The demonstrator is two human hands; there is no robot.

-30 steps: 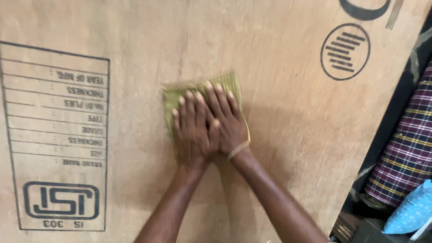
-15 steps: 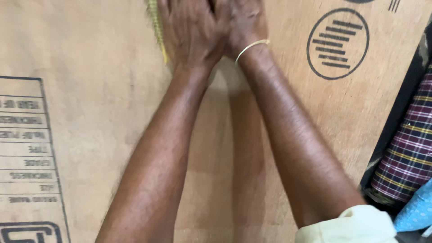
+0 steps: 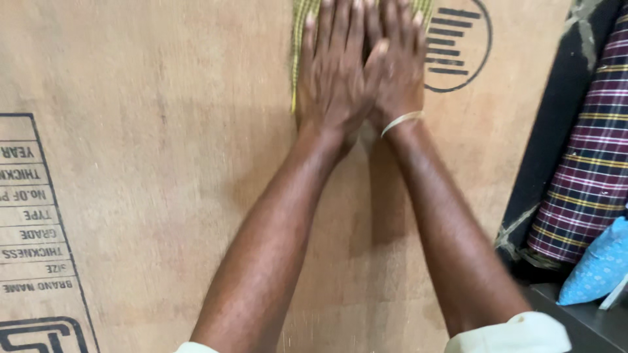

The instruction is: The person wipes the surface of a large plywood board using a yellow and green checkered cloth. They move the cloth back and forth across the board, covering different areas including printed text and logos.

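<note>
The left hand [image 3: 337, 72] lies flat, fingers spread and pressing down, with the right hand [image 3: 396, 65] flat beside it, their inner edges overlapping. Under both palms is a yellow-green woven cloth [image 3: 299, 39], its edge showing left of the left hand and past the fingertips at the top of the view. The cloth rests on a large tan plywood sheet [image 3: 150, 163], beside a round black stamp [image 3: 461, 42]. Both arms reach equally far. A rolled plaid fabric [image 3: 589, 163] stands well apart at right.
</note>
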